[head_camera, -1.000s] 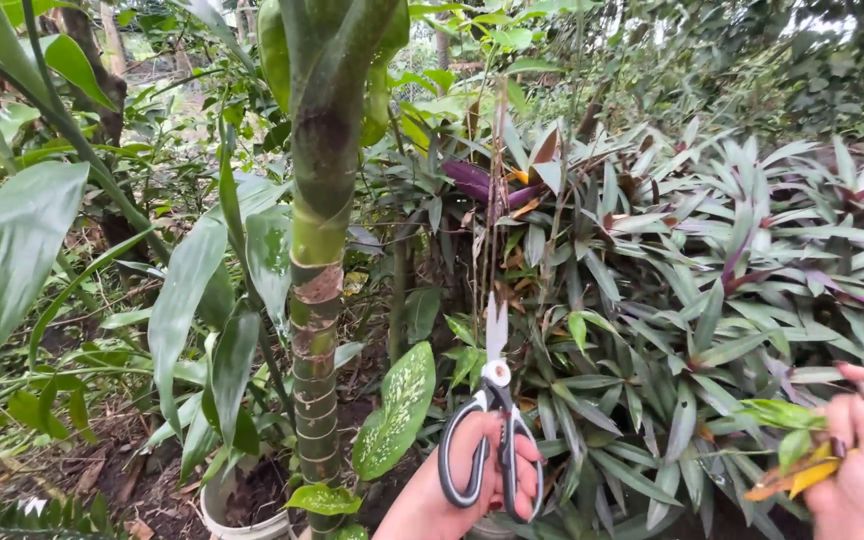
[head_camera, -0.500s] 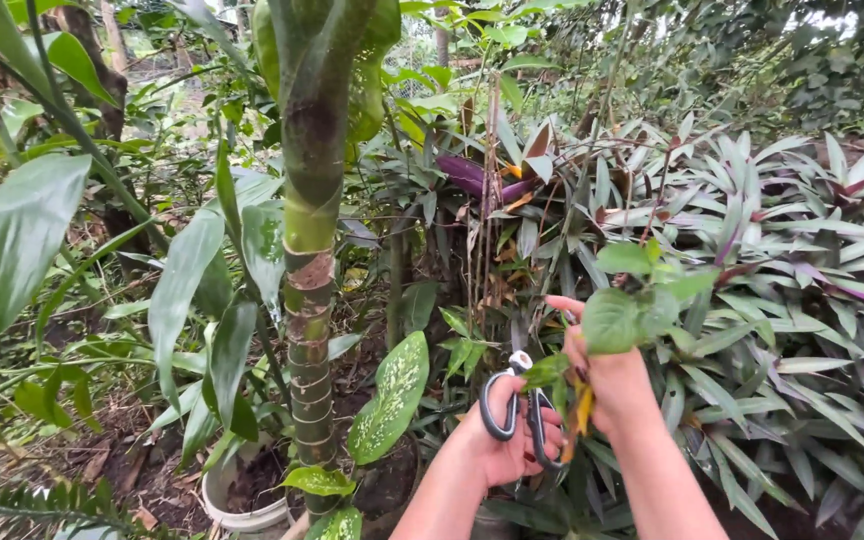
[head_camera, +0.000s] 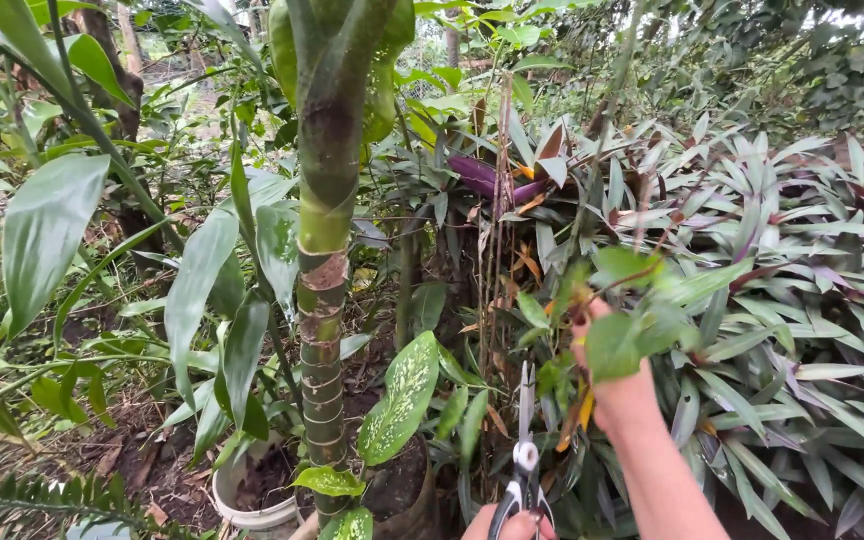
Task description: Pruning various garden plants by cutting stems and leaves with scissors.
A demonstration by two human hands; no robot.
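My left hand (head_camera: 508, 526) shows only at the bottom edge, shut on the black handles of a pair of scissors (head_camera: 525, 455). The silver blades point straight up and look closed. My right hand (head_camera: 614, 385) reaches in from the lower right, just right of the blades. It grips a leafy green sprig (head_camera: 632, 320) with a few yellow-orange leaves (head_camera: 582, 410) hanging below the fingers. The sprig covers most of the fingers. Thin upright brown stems (head_camera: 497, 250) rise just behind the scissors.
A thick green ringed stalk (head_camera: 324, 300) stands left of centre, rising from a dark pot (head_camera: 407, 490). A white pot (head_camera: 252, 498) sits beside it. A spotted leaf (head_camera: 402, 395) hangs near the scissors. Dense purple-green striped foliage (head_camera: 802, 260) fills the right. Broad leaves (head_camera: 47, 240) crowd the left.
My right hand came in from the right edge with the sprig, next to the scissors. The scissors hand sank to the bottom edge.
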